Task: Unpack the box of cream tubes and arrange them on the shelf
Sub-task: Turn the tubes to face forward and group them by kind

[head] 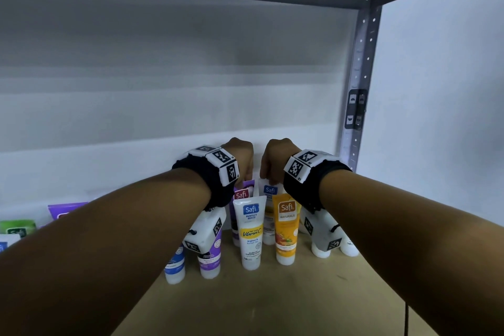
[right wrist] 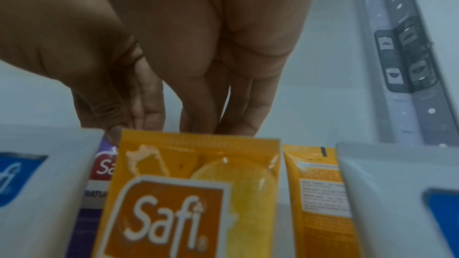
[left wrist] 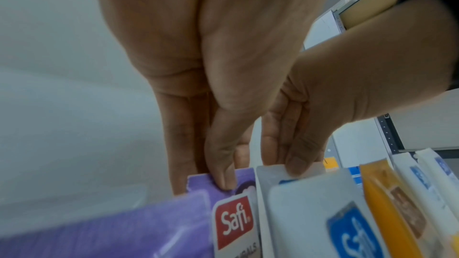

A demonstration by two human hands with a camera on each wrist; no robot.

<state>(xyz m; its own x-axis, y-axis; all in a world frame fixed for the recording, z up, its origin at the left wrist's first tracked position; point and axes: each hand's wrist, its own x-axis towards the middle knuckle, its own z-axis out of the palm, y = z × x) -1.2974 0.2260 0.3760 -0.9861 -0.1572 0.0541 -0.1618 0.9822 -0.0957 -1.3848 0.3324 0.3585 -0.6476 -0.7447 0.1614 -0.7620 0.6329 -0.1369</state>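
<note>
L hand (left wrist: pixel 223 93) pinched purple tube's (left wrist: pixel 246 178) top edge, tube at 6 o'clock under fingertips, back row of shelf (head: pixel 313 294). R hand (left wrist: pixel 323 105) pinched white tube (left wrist: pixel 275 174) beside it. Tube bodies hidden behind front row.

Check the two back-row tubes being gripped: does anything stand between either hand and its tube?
Nothing visible does. The left hand already pinches the purple tube, and the right hand pinches the white tube.
</note>
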